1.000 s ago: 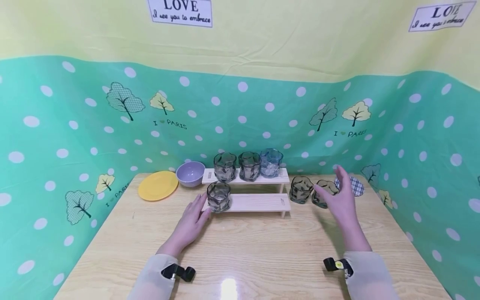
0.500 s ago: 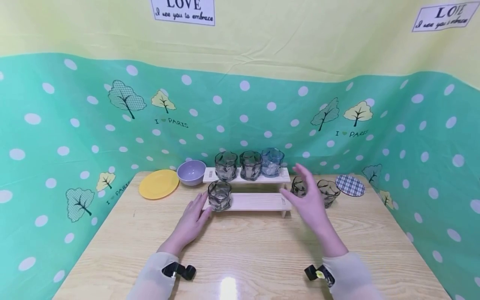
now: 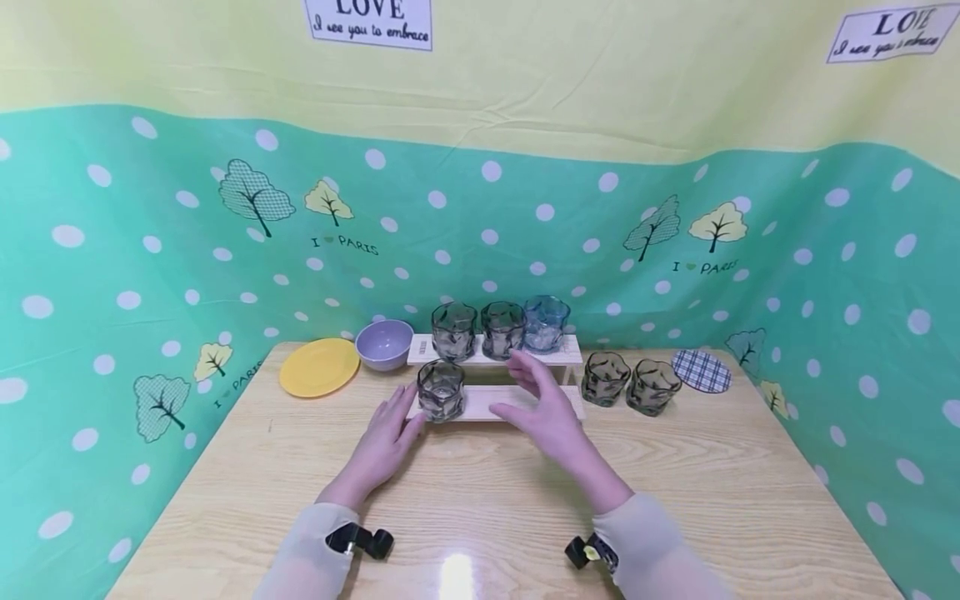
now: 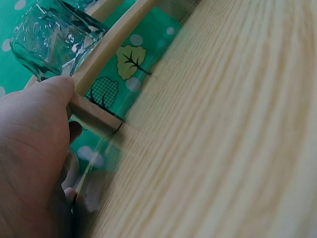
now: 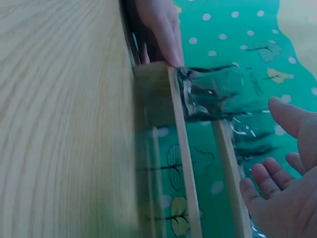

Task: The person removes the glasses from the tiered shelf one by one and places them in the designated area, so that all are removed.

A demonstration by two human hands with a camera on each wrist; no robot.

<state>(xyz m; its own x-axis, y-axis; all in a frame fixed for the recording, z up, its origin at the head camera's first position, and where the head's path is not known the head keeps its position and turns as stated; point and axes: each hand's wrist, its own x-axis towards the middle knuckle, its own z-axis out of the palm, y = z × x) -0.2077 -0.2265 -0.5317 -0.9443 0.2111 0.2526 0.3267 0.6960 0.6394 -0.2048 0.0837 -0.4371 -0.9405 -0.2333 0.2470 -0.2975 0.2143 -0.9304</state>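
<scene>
A two-tier wooden rack point(image 3: 517, 402) stands at the back of the table. My left hand point(image 3: 385, 442) grips the left end of its lower shelf; in the left wrist view the thumb point(image 4: 57, 91) presses the front corner and the fingers reach round the side. Just beside that hand, a grey faceted glass point(image 3: 441, 392) sits upright on the lower shelf. My right hand point(image 3: 551, 417) hovers in front of the lower shelf, thumb and fingers spread, holding nothing. On the upper shelf stand two grey glasses point(image 3: 453, 332) and a blue glass point(image 3: 546, 323).
Two brownish glasses point(image 3: 605, 379) stand on the table right of the rack. Behind them lies a checked round mat point(image 3: 701, 371). A purple bowl point(image 3: 385, 346) and a yellow plate point(image 3: 319, 367) are left of the rack. A green dotted cloth point(image 3: 487, 225) hangs behind the table.
My right hand has moved left from the brownish glasses to in front of the lower shelf. My left hand stays at the rack's left end. The glasses stay where they were.
</scene>
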